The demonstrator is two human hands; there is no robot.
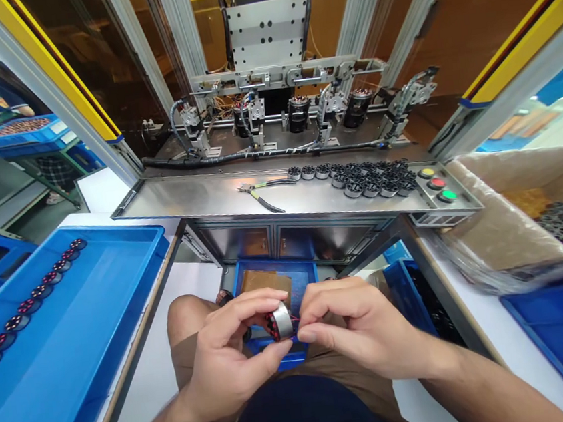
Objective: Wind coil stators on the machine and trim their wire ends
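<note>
My left hand point(235, 343) grips a small motor stator point(283, 319) between thumb and fingers, above my lap. The stator has a silver metal ring, with black plastic and red windings showing on its left face. My right hand point(356, 317) is closed in a pinch just right of the ring. A thin red wire point(295, 319) runs from the stator to those fingertips. On the metal ledge ahead lie cutting pliers point(266, 189) with black and green handles, jaws to the left. Right of them sit several unwound stator cores point(373, 178) with black inserts, packed in rows.
A machine holds several black fixtures point(298, 115) behind the ledge. At left, a blue tray point(112, 282) bears a row of wound stators point(30, 304). Yellow, red and green buttons point(437, 183) sit at the ledge's right end, beside a cardboard box point(504, 221) of dark parts.
</note>
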